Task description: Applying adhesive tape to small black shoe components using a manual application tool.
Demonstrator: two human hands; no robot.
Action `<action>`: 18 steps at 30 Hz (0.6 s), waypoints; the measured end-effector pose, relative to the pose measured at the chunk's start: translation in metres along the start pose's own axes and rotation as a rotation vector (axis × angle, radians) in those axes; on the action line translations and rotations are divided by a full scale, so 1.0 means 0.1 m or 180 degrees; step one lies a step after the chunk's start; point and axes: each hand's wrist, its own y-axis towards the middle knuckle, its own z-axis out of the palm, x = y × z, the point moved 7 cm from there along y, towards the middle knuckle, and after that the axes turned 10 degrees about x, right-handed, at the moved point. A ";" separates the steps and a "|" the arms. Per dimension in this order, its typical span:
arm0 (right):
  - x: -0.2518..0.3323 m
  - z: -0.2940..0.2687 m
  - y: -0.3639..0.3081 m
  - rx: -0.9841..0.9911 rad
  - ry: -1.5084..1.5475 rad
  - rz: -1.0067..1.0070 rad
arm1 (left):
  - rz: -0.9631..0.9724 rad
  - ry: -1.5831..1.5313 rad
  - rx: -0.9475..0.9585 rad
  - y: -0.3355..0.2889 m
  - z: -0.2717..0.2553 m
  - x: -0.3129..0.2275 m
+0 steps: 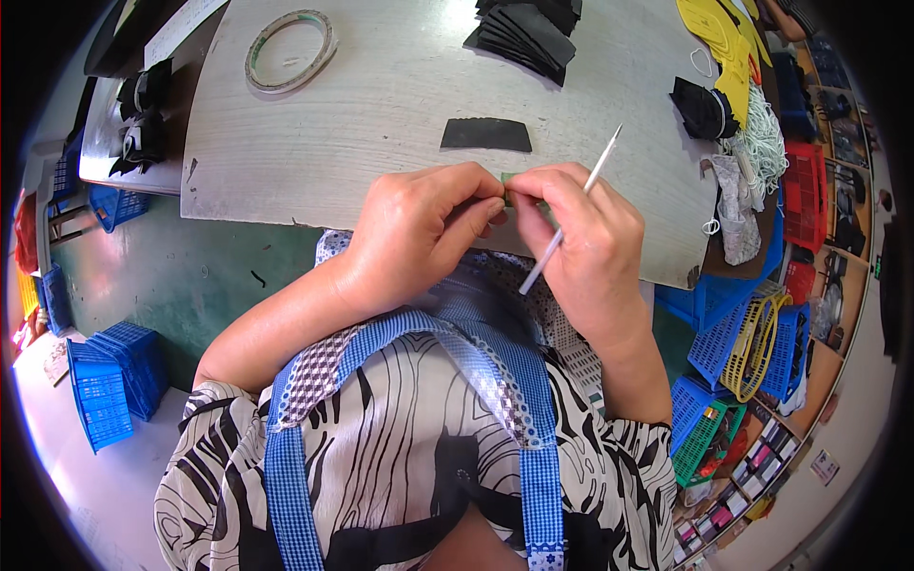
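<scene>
The grey bench [400, 105] fills the upper part of the view, its near edge right against the person's lap, so the hands can work just over that edge. Blue plastic crates [105, 381] stand on the floor to the left, and more baskets [724, 333] crowd the right side, within reach.

On the bench, a stack of black cut pieces [528, 33] lies at the far side, and one single black piece [486, 135] sits alone just beyond the hands, likely set out as the next in line. A roll of tape [290, 49] rests well apart at the far left.

The left hand [414, 233] and right hand [581, 247] meet fingertip to fingertip, both pinching a small green piece [508, 180], mostly hidden between them. The right hand also keeps a thin white stick [571, 214] tucked among its fingers, slanting up past the knuckles, held ready without being put down.
</scene>
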 end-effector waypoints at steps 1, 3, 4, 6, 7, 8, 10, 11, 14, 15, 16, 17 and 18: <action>-0.01 0.02 0.00 0.0001 -0.0004 0.0003 | -0.0028 0.0056 0.0040 -0.01 0.02 0.01; -0.08 0.03 -0.01 -0.0218 0.0201 0.0083 | -0.0045 -0.0168 -0.0085 0.00 0.03 0.03; -0.09 0.04 -0.02 -0.0219 0.0198 0.0079 | -0.0069 -0.0395 -0.0208 0.00 0.01 0.05; -0.11 -0.02 -0.06 -0.0525 0.0316 0.0033 | -0.0097 -0.0403 -0.0211 0.01 0.00 0.05; -0.07 -0.01 -0.06 -0.0471 0.0189 0.0039 | -0.0128 -0.0412 -0.0204 0.02 0.00 0.05; -0.06 0.00 -0.06 -0.0474 0.0186 0.0044 | -0.0125 -0.0414 -0.0198 0.02 0.01 0.05; -0.02 0.03 -0.04 -0.0423 0.0014 -0.0071 | -0.0108 -0.0395 -0.0260 0.01 0.02 0.07; -0.02 0.02 -0.04 -0.0420 0.0012 -0.0063 | -0.0110 -0.0401 -0.0254 0.02 0.03 0.07; -0.03 0.04 0.00 -0.0260 -0.0018 -0.0065 | 0.0104 0.0157 -0.0254 0.01 0.01 0.02; -0.03 0.06 0.01 -0.0269 0.0002 -0.0101 | 0.0112 0.0220 -0.0267 0.01 0.01 0.03; -0.02 0.07 0.01 -0.0278 0.0023 -0.0137 | 0.0121 0.0283 -0.0280 0.01 0.01 0.03; -0.03 0.10 0.01 -0.0279 0.0022 -0.0140 | 0.0123 0.0284 -0.0283 0.01 0.01 0.02; -0.05 0.11 0.00 -0.0365 0.0048 -0.0076 | 0.0026 0.0134 -0.0275 0.01 0.01 0.03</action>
